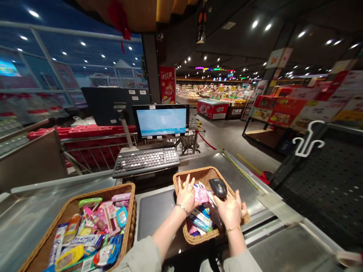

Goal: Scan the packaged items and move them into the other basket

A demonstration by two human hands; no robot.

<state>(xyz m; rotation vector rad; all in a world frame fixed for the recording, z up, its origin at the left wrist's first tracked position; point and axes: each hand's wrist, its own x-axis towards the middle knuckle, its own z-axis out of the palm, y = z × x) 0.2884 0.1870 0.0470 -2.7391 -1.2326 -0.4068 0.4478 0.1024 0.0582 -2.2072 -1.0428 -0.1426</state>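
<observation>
My left hand (187, 197) is over the left part of a small wicker basket (195, 239), its fingers stretched and spread. A pink-and-white packet (201, 193) lies beside its fingers; whether they touch it, I cannot tell. A black handheld barcode scanner (218, 187) is in my right hand (229, 211), at the basket's right side. The thumb lies against the scanner's head, while some other fingers stick out past the rim. Inside the basket are several small packaged goods, among them a light-blue packet (202, 220). My hands and forearms hide part of the contents.
On the left stands a larger wicker basket (131, 211) full of colourful small packages. Behind are a keyboard (147, 160), a lit monitor (161, 121) and a second screen (106, 107) seen from behind. A metal counter (195, 162) runs across. White hooks (307, 141) hang on a dark perforated panel at right.
</observation>
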